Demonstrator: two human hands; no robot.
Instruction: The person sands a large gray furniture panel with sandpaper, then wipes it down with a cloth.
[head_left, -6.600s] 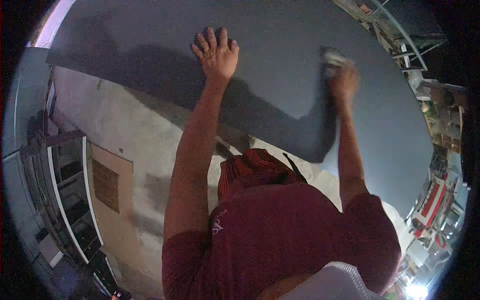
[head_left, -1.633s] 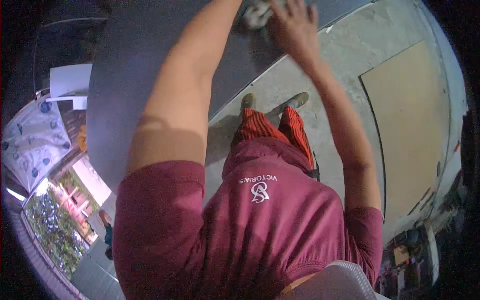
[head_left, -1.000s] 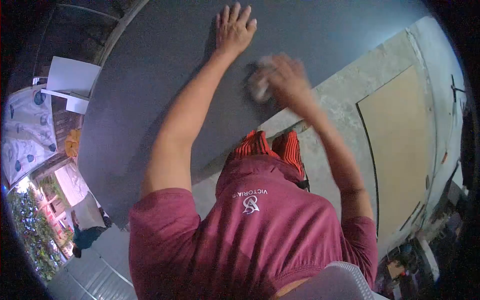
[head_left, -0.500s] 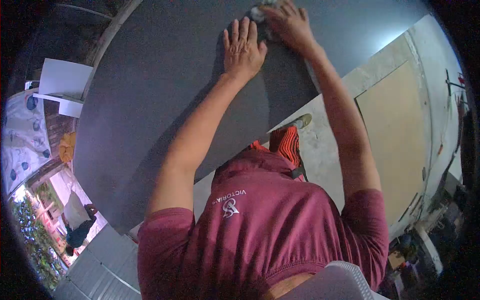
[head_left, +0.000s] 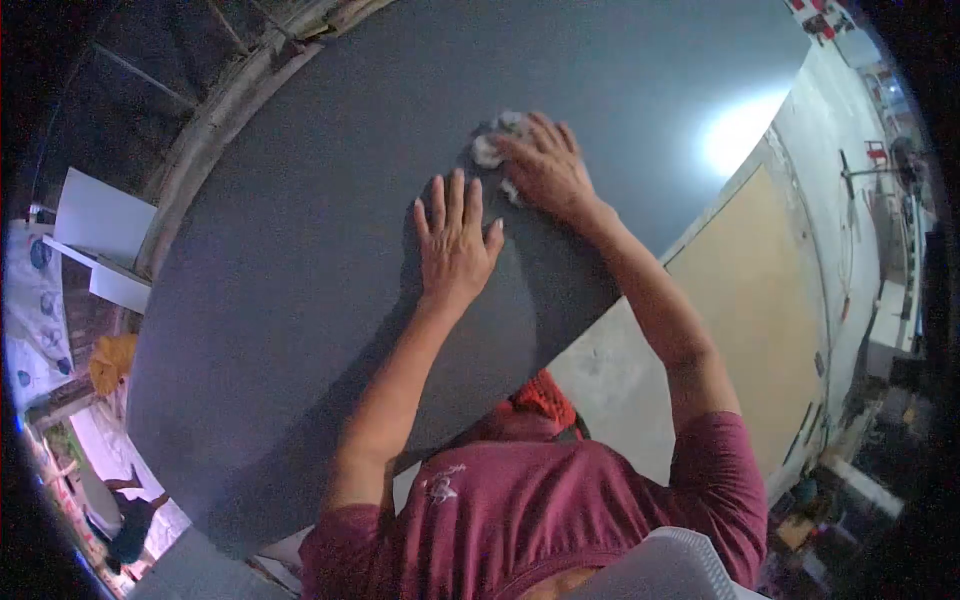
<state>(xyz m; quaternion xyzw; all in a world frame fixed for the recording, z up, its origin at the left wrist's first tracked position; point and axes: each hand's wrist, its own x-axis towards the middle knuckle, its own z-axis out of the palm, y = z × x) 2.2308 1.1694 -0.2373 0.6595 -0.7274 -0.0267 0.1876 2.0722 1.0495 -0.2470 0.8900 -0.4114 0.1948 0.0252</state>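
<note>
A large dark grey board (head_left: pixel 300 260) fills most of the view. My left hand (head_left: pixel 453 243) lies flat on it with fingers spread, holding nothing. Just right of it and farther up, my right hand (head_left: pixel 541 170) presses a whitish rag (head_left: pixel 489 148) against the board; the rag sticks out past my fingers on the left. My two hands are a short gap apart.
A tan sheet (head_left: pixel 765 320) lies on the concrete floor (head_left: pixel 620 375) at the right. White panels (head_left: pixel 95 235) stand at the far left. A person (head_left: pixel 130 510) stands at the lower left, far off. Clutter lines the right edge.
My view has shifted, so both hands sit lower in the picture. My right hand with the rag has moved along the board, as in earlier frames. My left hand stays flat.
</note>
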